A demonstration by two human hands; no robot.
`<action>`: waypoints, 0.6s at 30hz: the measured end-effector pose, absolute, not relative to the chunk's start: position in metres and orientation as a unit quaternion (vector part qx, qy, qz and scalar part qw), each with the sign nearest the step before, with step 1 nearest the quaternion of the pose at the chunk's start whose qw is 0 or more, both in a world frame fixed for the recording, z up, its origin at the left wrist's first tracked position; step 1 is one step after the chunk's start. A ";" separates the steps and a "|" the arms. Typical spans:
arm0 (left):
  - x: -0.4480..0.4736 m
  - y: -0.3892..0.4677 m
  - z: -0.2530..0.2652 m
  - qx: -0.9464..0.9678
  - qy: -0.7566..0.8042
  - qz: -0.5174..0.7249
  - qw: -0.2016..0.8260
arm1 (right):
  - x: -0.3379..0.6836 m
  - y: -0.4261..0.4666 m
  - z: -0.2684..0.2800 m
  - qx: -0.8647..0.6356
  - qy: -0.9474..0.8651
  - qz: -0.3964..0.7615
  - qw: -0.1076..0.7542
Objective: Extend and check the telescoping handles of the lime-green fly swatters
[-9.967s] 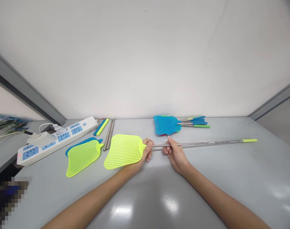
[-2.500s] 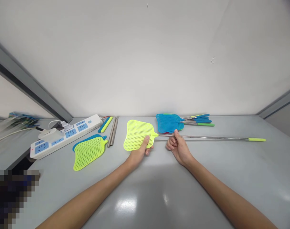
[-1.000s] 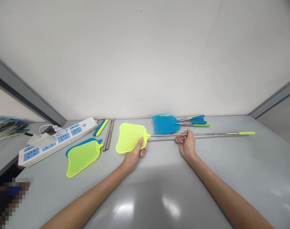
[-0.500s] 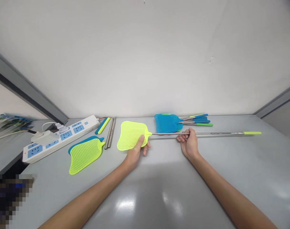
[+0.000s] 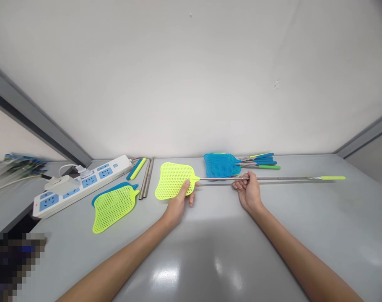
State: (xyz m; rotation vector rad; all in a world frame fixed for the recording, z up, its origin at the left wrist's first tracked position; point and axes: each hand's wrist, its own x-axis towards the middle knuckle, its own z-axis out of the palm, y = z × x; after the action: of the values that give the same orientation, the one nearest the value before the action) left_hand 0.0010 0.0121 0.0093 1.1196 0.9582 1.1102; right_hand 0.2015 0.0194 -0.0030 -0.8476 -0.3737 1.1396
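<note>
A fly swatter [image 5: 174, 181] with a yellow-green perforated head, a long extended metal rod and a yellow-green grip lies level across both hands. My left hand [image 5: 179, 204] is closed on the base of its head, thumb on top and fingers beneath. My right hand [image 5: 249, 190] pinches the metal rod near its middle, fingers curled. Just behind the rod lies a stack of fly swatters with blue heads [image 5: 220, 165], metal rods and blue or green grips. Loose swatter heads, yellow-green [image 5: 115, 207] over blue [image 5: 99, 194], rest left of my left hand.
Two metal tubes [image 5: 146, 179] and two grips, blue and yellow-green [image 5: 138, 168], lie at the back left. A white power strip [image 5: 84, 186] with plugs stands beside them. Clear plastic packaging [image 5: 16, 167] is at the far left. A wall [image 5: 191, 84] bounds the grey table [image 5: 225, 235] behind.
Both hands keep the same hold on the fly swatter, which has hardly moved. The whole view has shifted slightly, with things appearing a little lower.
</note>
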 end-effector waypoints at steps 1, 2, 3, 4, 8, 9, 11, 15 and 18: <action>0.001 0.012 0.010 0.482 0.415 0.479 0.605 | 0.201 0.019 -0.003 -0.388 -0.171 0.519 0.742; 0.001 0.012 0.010 0.482 0.416 0.478 0.605 | 0.201 0.019 -0.003 -0.389 -0.171 0.520 0.741; 0.001 0.012 0.010 0.483 0.416 0.477 0.605 | 0.201 0.019 -0.003 -0.389 -0.170 0.520 0.741; 0.001 0.012 0.009 0.485 0.415 0.476 0.605 | 0.202 0.019 -0.004 -0.388 -0.169 0.521 0.742; 0.001 0.013 0.009 0.488 0.415 0.477 0.602 | 0.201 0.019 -0.004 -0.389 -0.174 0.519 0.741; 0.001 0.013 0.009 0.486 0.415 0.482 0.600 | 0.201 0.018 -0.004 -0.391 -0.180 0.518 0.739; 0.001 0.013 0.009 0.482 0.416 0.493 0.593 | 0.200 0.018 -0.004 -0.393 -0.198 0.514 0.736; 0.001 0.013 0.008 0.504 0.420 0.494 0.570 | 0.200 0.016 -0.005 -0.380 -0.234 0.523 0.726; -0.001 0.013 0.006 0.523 0.423 0.483 0.560 | 0.200 0.016 -0.006 -0.369 -0.249 0.547 0.709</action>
State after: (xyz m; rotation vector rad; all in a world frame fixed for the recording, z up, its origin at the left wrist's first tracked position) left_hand -0.0010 0.0125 0.0057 1.2328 0.9971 1.1389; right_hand 0.1998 0.0159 -0.0058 -0.8196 -0.5518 1.2144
